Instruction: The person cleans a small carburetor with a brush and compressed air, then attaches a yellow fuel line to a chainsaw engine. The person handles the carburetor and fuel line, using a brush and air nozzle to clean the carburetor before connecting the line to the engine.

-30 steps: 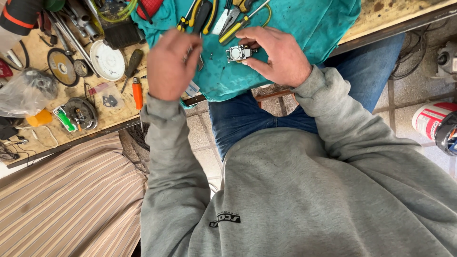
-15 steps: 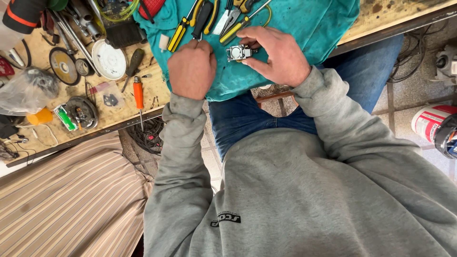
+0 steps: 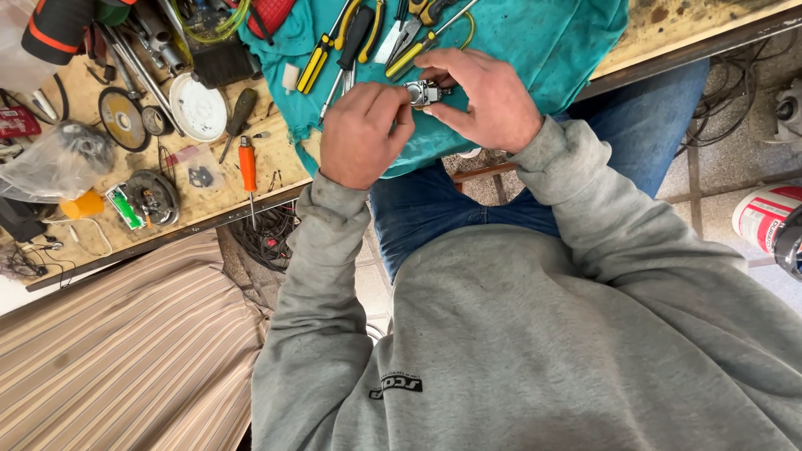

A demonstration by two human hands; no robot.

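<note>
I hold a small silver metal part over a teal cloth spread on the workbench. My right hand grips the part from the right, thumb and fingers wrapped around it. My left hand meets it from the left, with its fingertips pinched on the part's left side. Just beyond my hands, yellow-handled pliers and a yellow-and-black screwdriver lie on the cloth. My grey sleeves and blue jeans fill the view below.
On the wooden bench to the left lie an orange-handled screwdriver, a white disc, grinding discs and a clear plastic bag. Cables hang under the edge. Striped fabric is at lower left and a white-and-red bucket stands at right.
My left hand moved right, from resting on the cloth, to the metal part and now pinches it. My right hand kept holding the part in place.
</note>
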